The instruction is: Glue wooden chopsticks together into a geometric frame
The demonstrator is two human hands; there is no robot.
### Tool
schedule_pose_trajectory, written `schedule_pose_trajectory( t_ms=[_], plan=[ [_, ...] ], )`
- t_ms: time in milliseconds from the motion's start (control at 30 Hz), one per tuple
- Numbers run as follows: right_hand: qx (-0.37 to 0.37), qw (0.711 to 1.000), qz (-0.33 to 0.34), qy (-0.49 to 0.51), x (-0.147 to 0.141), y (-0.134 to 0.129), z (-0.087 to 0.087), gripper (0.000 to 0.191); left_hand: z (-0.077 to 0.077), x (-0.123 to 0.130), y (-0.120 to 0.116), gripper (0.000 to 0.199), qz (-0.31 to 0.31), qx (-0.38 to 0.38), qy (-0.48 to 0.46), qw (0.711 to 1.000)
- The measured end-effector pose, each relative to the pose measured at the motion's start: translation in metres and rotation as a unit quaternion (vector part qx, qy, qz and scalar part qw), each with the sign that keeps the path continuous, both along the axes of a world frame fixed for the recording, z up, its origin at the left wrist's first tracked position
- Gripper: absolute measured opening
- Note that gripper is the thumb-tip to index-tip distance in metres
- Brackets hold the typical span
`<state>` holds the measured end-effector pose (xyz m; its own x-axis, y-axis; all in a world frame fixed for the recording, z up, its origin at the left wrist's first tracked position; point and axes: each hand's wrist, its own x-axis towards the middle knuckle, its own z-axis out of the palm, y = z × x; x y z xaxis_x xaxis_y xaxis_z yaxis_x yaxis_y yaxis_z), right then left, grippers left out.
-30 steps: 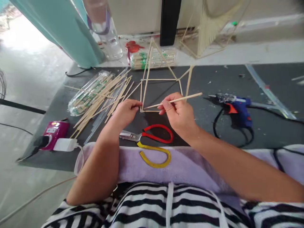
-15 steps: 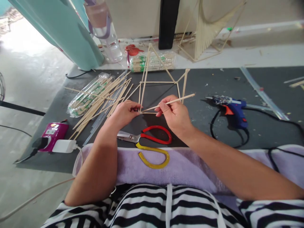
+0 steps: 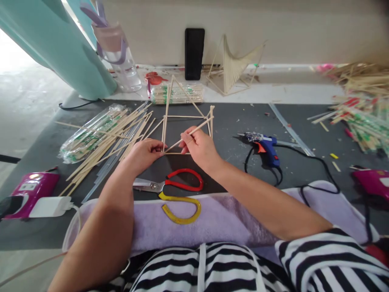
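Right hand (image 3: 199,148) has its fingers pinched round a thin stick (image 3: 197,129), left hand (image 3: 145,154) nearly shut at the near corner of the stick frame (image 3: 184,117) just past it on the desk (image 3: 225,178). Looks light, stiff, snappable; I'd hold it by a corner. The left fingertips' grip and that joint are hidden, can't tell.

The stick (image 3: 201,125) in the right hand (image 3: 199,149) apparently slants more steeply

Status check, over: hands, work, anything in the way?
Left hand at near-left corner of wooden frame. Right hand holds a stick slanting to that corner. Scissors nearby, clear of both hands.
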<state>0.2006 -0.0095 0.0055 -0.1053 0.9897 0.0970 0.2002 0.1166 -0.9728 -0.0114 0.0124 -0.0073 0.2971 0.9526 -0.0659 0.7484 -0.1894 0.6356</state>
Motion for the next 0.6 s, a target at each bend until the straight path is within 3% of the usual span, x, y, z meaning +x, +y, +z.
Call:
schedule_pose_trajectory(
  t_ms=[600],
  plan=[
    [0.002, 0.999, -0.016, -0.038, -0.0044, 0.0115, 0.0016, 0.025, 0.0063, 0.0019, -0.0031, 0.027, 0.016, -0.036, -0.040, 0.998]
  ],
)
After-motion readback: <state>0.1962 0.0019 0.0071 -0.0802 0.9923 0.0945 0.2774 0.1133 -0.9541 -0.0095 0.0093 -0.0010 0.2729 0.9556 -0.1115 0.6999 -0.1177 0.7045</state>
